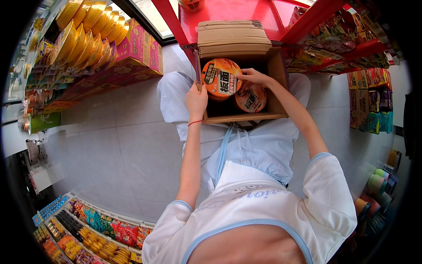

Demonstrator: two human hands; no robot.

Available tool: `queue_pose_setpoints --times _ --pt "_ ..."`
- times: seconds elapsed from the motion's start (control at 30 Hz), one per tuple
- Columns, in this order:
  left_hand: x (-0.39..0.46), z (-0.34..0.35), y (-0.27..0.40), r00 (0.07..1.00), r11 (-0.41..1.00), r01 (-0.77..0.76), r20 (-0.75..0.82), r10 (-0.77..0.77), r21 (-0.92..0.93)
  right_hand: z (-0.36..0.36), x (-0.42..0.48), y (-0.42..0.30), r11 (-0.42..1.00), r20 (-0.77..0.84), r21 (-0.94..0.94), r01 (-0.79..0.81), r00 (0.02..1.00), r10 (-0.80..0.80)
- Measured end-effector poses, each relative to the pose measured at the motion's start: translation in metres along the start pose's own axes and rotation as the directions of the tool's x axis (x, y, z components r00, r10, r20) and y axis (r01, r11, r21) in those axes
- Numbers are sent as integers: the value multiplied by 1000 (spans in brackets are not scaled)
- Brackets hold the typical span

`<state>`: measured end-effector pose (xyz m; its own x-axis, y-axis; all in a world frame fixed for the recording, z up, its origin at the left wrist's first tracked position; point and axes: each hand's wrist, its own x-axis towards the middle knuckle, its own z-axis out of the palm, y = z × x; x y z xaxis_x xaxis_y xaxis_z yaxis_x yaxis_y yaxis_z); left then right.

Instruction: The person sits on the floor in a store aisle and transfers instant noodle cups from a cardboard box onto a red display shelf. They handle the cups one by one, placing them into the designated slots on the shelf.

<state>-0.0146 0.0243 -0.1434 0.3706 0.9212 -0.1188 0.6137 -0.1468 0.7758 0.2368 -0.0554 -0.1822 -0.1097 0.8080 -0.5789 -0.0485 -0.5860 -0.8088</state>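
Observation:
An open cardboard carton (245, 118) stands between my knees, against a red shelf. An orange instant noodle tub (220, 78) with a printed lid sits high in its left half, apparently above another tub. Lower at the right lies a second noodle tub (251, 100), partly shaded. With my right hand (255, 78) I grip the upper tub by the right side of its rim; the thumb side is partly hidden. My left hand (196, 100), with a red string at the wrist, is closed on the carton's left wall.
The red shelf (230, 16) rises directly beyond the carton, with folded cardboard flaps (232, 38) leaning on it. Bagged goods fill the red rack (333, 56) at right. Stacked gold bowls (79, 46) and pink cartons (140, 46) stand left. Snack shelves (99, 227) lie behind me at lower left.

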Motion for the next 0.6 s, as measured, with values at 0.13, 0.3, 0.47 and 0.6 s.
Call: queue_pose_setpoints --times 0.13,0.3,0.47,0.6 --pt "0 0 -1 1000 1000 -8 -2 8 5 2 0 -5 999 45 -24 -21 999 22" --pt "0 0 -8 1000 1000 -9 4 9 -5 15 2 -12 978 -1 -158 -139 990 140" --pt "0 -2 0 999 1000 -5 35 5 -2 4 15 -12 918 -40 -386 -93 996 84" --pt "0 -6 3 998 1000 27 50 -27 1 17 10 -66 253 -57 -961 -114 973 222"
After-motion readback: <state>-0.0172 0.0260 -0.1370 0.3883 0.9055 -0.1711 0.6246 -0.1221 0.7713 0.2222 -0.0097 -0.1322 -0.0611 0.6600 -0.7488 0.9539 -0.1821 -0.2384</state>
